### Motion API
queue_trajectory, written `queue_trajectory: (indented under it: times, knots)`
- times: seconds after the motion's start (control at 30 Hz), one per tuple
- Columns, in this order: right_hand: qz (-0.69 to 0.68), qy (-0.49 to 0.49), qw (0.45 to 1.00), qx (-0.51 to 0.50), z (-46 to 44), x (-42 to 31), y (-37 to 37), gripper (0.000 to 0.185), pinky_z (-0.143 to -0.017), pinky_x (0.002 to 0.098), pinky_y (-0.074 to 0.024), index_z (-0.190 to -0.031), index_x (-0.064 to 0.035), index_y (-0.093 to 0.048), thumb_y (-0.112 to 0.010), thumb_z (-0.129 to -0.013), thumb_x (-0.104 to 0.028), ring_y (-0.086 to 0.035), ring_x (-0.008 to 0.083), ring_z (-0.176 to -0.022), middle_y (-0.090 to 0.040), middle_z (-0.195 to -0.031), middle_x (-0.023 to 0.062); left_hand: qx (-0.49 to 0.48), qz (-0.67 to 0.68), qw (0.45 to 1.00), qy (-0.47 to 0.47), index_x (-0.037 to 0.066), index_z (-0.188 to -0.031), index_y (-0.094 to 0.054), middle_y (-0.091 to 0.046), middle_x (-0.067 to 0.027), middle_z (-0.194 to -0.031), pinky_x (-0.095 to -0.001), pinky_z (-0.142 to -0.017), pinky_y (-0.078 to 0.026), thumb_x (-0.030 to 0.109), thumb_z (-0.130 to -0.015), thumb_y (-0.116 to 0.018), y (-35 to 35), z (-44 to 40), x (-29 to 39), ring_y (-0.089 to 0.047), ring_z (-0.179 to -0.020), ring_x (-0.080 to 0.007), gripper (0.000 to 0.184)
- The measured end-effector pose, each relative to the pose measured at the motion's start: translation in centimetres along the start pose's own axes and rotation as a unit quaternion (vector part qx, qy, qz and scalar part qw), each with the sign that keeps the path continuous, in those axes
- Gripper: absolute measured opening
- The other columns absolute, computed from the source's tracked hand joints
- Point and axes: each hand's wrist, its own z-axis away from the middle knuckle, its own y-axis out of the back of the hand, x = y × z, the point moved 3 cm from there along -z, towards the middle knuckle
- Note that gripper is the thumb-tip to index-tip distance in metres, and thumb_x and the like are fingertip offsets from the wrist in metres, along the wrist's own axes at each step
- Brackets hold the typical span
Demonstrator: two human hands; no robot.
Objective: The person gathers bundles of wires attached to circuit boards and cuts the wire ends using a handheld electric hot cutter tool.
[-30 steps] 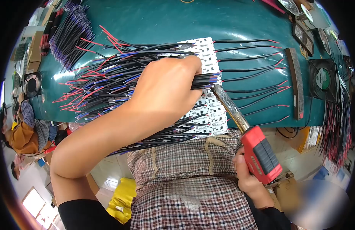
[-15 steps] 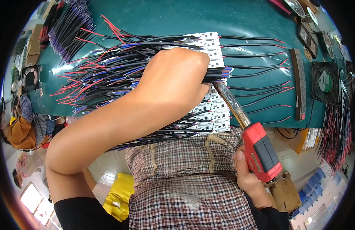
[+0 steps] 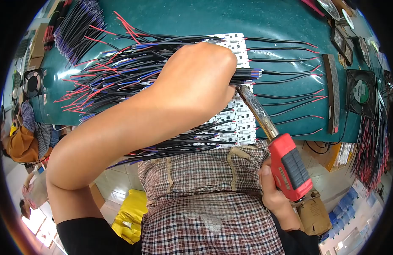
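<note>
My left hand (image 3: pixel 198 78) is closed around a bundle of black cables (image 3: pixel 246 75), whose thin blue and white ends stick out to the right. It is over a white circuit board panel (image 3: pixel 246 121), covering part of it. My right hand (image 3: pixel 278 197) grips a red and black soldering gun (image 3: pixel 288 166) by its handle, low on the right. The dark tip of the gun meets the panel area just below the bundle; whether it touches a pad is hidden by my left fingers. Black cables with red ends extend from both sides of the panel.
Many loose black cables (image 3: pixel 120 80) lie left on the green table (image 3: pixel 175 17). A dark bar (image 3: pixel 331 93) and a black fan (image 3: pixel 361 92) stand at right, with cables (image 3: pixel 370 148) hanging off the edge. Another fan (image 3: pixel 33 83) and people (image 3: pixel 24 146) are at far left.
My left hand and the cable bundle have shifted slightly up and to the right. The soldering gun's tip has moved a little up, nearer the left hand's fingers.
</note>
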Motion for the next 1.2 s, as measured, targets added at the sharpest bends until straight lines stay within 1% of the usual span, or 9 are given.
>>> queue_trajectory:
  times: [0.17,0.27,0.47,0.5,0.53,0.57,0.6,0.63,1.2]
  knots:
    - [0.027,0.018,0.999,-0.007,0.4,-0.2,0.6,0.019,-0.069,0.039,-0.0513,-0.104,0.0004,-0.067,-0.071,-0.087,-0.007,-0.064,0.0294,-0.079,-0.066,-0.093,0.0136,0.007,-0.006,1.0,-0.015,-0.006,-0.088,-0.071,-0.067,-0.0249,-0.082,-0.0497,-0.078,-0.052,0.014,-0.076,-0.075,0.0,-0.1,-0.1,-0.065,-0.083,-0.0436,0.023]
    - [0.015,0.018,1.0,0.006,0.7,-0.1,0.7,0.021,-0.072,0.04,-0.0509,-0.108,0.0002,-0.066,-0.07,-0.089,-0.007,-0.064,0.0285,-0.082,-0.066,-0.094,0.0125,0.009,-0.007,1.0,-0.016,-0.006,-0.088,-0.07,-0.067,-0.025,-0.081,-0.0498,-0.079,-0.052,0.014,-0.076,-0.075,0.1,-0.1,0.0,-0.065,-0.083,-0.0436,0.023]
    - [-0.018,0.001,0.999,-0.04,0.4,-0.3,0.4,0.022,-0.072,0.0364,-0.0501,-0.111,0.0007,-0.064,-0.068,-0.091,-0.007,-0.063,0.0244,-0.082,-0.065,-0.094,0.0112,0.0,-0.007,1.0,-0.011,-0.006,-0.088,-0.071,-0.067,-0.025,-0.082,-0.0498,-0.08,-0.052,0.014,-0.076,-0.075,0.4,-0.3,0.2,-0.066,-0.084,-0.0433,0.023]
    - [-0.02,0.016,0.999,-0.025,0.1,-0.8,0.1,0.011,-0.062,0.03,-0.0449,-0.101,-0.0009,-0.059,-0.06,-0.097,-0.011,-0.055,0.0164,-0.069,-0.06,-0.083,0.0074,-0.009,-0.011,1.0,-0.003,-0.006,-0.088,-0.071,-0.067,-0.0249,-0.082,-0.0497,-0.08,-0.052,0.014,-0.076,-0.075,0.4,-0.3,0.1,-0.066,-0.084,-0.0432,0.023]
    - [-0.022,0.031,0.999,-0.01,0.0,-1.1,-0.1,0.017,-0.052,0.0237,-0.0396,-0.09,-0.0025,-0.055,-0.053,-0.102,-0.015,-0.048,0.0083,-0.056,-0.054,-0.072,0.0036,-0.009,-0.011,1.0,-0.003,-0.006,-0.088,-0.071,-0.067,-0.0249,-0.082,-0.0497,-0.08,-0.052,0.014,-0.076,-0.075,0.4,-0.3,0.0,-0.066,-0.084,-0.0432,0.023]
    - [-0.022,0.031,0.999,-0.01,0.1,-0.9,0.1,0.017,-0.052,0.0237,-0.0396,-0.09,-0.0025,-0.055,-0.053,-0.102,-0.015,-0.048,0.0083,-0.056,-0.054,-0.072,0.0036,-0.005,-0.01,1.0,-0.008,-0.005,-0.088,-0.071,-0.067,-0.025,-0.082,-0.0496,-0.081,-0.052,0.014,-0.076,-0.075,0.4,-0.4,-0.1,-0.066,-0.085,-0.043,0.023]
    - [-0.034,0.007,0.999,-0.022,0.3,-0.5,0.3,0.009,-0.061,0.03,-0.0446,-0.1,-0.001,-0.059,-0.06,-0.097,-0.01,-0.055,0.0159,-0.067,-0.059,-0.081,0.0069,-0.002,-0.01,1.0,-0.012,-0.005,-0.089,-0.071,-0.067,-0.0251,-0.083,-0.0494,-0.081,-0.052,0.014,-0.076,-0.075,0.5,-0.4,-0.1,-0.066,-0.085,-0.0428,0.023]
    - [-0.046,-0.016,0.998,-0.034,0.4,-0.1,0.3,0.019,-0.07,0.0363,-0.0495,-0.109,0.0004,-0.064,-0.066,-0.092,-0.005,-0.061,0.0236,-0.079,-0.064,-0.091,0.0102,-0.002,-0.01,1.0,-0.012,-0.005,-0.089,-0.071,-0.067,-0.0251,-0.083,-0.0494,-0.081,-0.052,0.014,-0.076,-0.075,0.4,-0.4,-0.2,-0.066,-0.085,-0.0428,0.023]
    - [0.037,-0.02,0.999,-0.01,0.8,-0.1,0.5,0.012,-0.064,0.0373,-0.0494,-0.096,-0.002,-0.068,-0.071,-0.086,-0.008,-0.062,0.028,-0.073,-0.063,-0.085,0.0116,-0.013,-0.006,1.0,-0.024,-0.005,-0.089,-0.072,-0.067,-0.0264,-0.083,-0.05,-0.081,-0.051,0.013,-0.074,-0.078,0.6,-0.7,0.1,-0.066,-0.085,-0.0439,0.024]
